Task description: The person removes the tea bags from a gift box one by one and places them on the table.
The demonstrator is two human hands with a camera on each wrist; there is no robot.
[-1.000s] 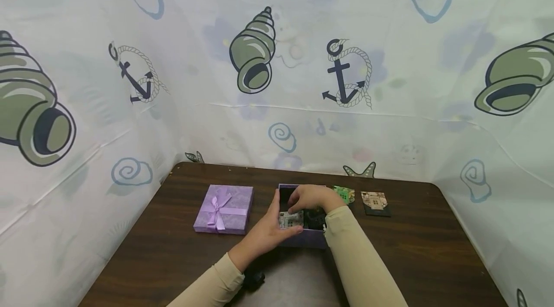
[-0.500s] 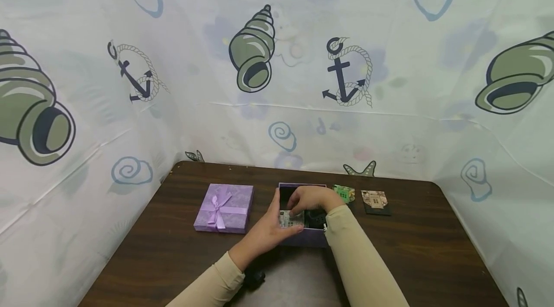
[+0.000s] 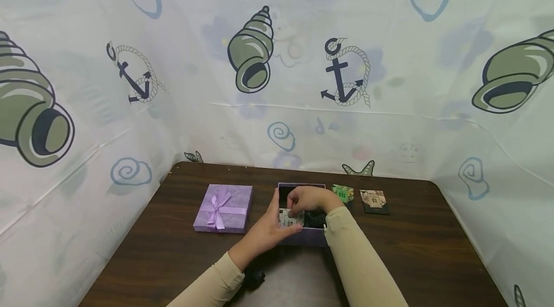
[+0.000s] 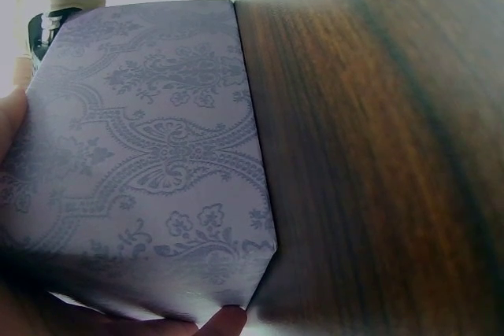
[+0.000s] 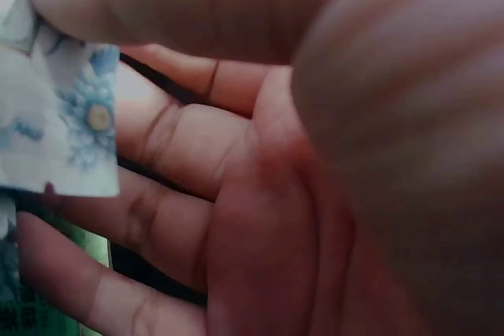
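Note:
My left hand (image 3: 264,234) grips the near left corner of an open purple box (image 3: 305,237), its thumb along the front wall. The box's patterned side (image 4: 157,131) fills much of the left wrist view. My right hand (image 3: 313,198) reaches in over the box and pinches a small pale printed card (image 3: 284,220) between thumb and fingers. Up close in the right wrist view, blue flowers show on the white card (image 5: 63,147). Dark contents lie inside the box, partly hidden by my right hand.
A lilac lid with a ribbon bow (image 3: 222,208) lies left of the box. To the right are a green printed card (image 3: 343,193) and a beige one (image 3: 374,200). A small black object (image 3: 254,280) sits near my left sleeve. Printed fabric (image 3: 303,138) hangs behind the brown table.
Both hands keep almost the same place. My right fingertips and the pale card have shifted very slightly inside the box.

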